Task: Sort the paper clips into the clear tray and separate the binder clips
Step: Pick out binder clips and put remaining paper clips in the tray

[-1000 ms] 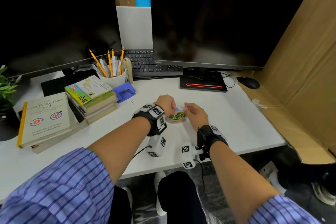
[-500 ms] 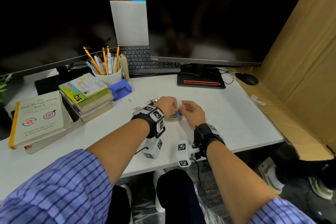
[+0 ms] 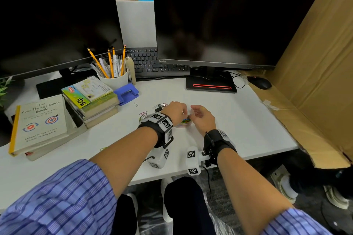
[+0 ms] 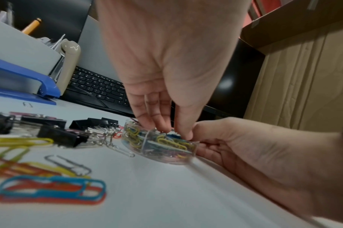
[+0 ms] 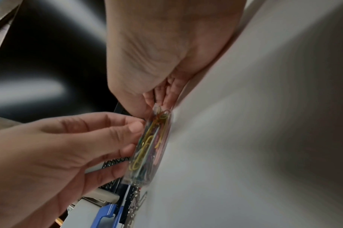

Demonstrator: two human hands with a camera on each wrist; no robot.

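Note:
A small round clear tray (image 3: pixel 185 121) full of coloured paper clips sits on the white desk (image 3: pixel 238 120) between my hands. My left hand (image 3: pixel 177 110) reaches down into the tray (image 4: pixel 162 146), thumb and fingertips pinched together among the clips; the clip they pinch is hardly visible. My right hand (image 3: pixel 202 118) grips the tray's near rim (image 5: pixel 147 154) between thumb and fingers. Several black binder clips (image 4: pixel 63 135) lie just left of the tray. Loose coloured paper clips (image 4: pixel 49 189) lie nearer my left wrist.
A blue hole punch (image 3: pixel 127 93), a white pencil cup (image 3: pixel 114 80) and stacked books (image 3: pixel 91 101) stand to the left. Two monitors and a keyboard (image 3: pixel 152 63) line the back. A cardboard wall (image 3: pixel 315 82) closes the right side, with a mouse (image 3: pixel 260 83) beside it.
Both hands have stayed at the tray. The head view has tilted, so the binder clips and loose paper clips left of the tray now show.

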